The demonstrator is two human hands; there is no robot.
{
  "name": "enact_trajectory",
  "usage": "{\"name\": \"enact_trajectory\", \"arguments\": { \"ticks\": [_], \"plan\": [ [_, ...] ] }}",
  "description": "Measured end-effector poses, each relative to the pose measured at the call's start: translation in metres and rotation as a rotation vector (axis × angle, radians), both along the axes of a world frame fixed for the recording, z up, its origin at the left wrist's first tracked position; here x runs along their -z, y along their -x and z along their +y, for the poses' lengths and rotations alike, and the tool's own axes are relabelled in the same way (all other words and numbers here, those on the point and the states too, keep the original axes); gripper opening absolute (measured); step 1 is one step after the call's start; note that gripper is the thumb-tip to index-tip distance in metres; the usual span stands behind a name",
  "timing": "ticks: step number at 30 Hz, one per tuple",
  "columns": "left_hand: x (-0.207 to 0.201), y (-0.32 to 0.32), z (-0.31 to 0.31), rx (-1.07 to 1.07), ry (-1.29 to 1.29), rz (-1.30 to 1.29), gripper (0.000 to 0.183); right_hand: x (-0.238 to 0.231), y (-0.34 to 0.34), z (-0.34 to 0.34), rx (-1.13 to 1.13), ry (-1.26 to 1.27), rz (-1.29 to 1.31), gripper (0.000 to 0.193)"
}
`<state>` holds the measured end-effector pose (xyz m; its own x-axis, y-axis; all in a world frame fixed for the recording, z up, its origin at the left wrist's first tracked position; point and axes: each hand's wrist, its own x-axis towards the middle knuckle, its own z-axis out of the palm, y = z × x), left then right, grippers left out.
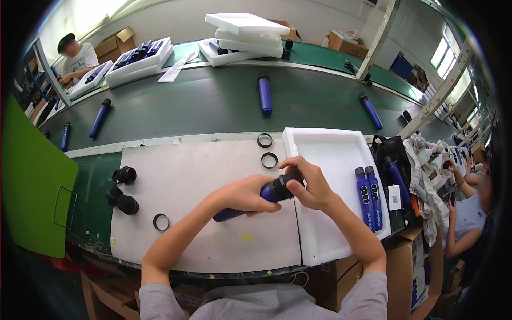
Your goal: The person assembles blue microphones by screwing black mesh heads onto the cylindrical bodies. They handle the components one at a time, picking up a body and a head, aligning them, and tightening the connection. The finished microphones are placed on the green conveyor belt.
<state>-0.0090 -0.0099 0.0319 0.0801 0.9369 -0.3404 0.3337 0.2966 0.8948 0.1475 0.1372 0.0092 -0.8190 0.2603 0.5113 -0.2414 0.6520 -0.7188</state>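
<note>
A blue cylinder (229,214) with a black head (280,186) is held at the centre of the frame, slanted, its head toward the upper right. Its barrel is clasped by the left hand (248,194), fingers closed around it just below the head; the head is gripped by the thumb and fingers of the right hand (312,184). In a hold like this, the barrel is best kept firm and still by the left hand while any turning is done by the right, with head and barrel kept in line so that no thread or seal is pinched; force should be eased at the first sign of binding.

Beneath is a pale sheet (202,160) laid on the green worktop (96,224). Two black rings (269,167) lie just above the hands, and another black ring (155,222) lies at the lower left. Black caps (128,205) are grouped farther left. At the right, two finished-looking blue cylinders (365,197) are laid side by side in a white foam tray (306,234). Across the upper frame, more blue cylinders (264,96) are spread along a dark belt (186,90).
</note>
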Motion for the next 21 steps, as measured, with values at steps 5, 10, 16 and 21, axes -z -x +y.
{"name": "enact_trajectory", "arguments": {
  "ticks": [5, 10, 16, 21],
  "plan": [
    [0.007, -0.006, -0.002, 0.210, 0.092, -0.204, 0.020, -0.008, -0.006, 0.001, -0.173, -0.471, 0.232, 0.040],
    [0.023, -0.008, -0.005, 0.438, 0.161, -0.493, 0.016, -0.009, -0.009, -0.017, -0.209, -0.568, 0.383, 0.037],
    [0.010, -0.009, -0.004, 0.184, 0.124, -0.255, 0.016, -0.013, -0.011, -0.016, -0.031, -0.480, 0.290, 0.021],
    [0.023, -0.033, 0.000, -0.312, -0.267, 0.566, 0.030, -0.001, 0.000, -0.014, 0.246, 0.027, -0.152, 0.029]
  ]
}}
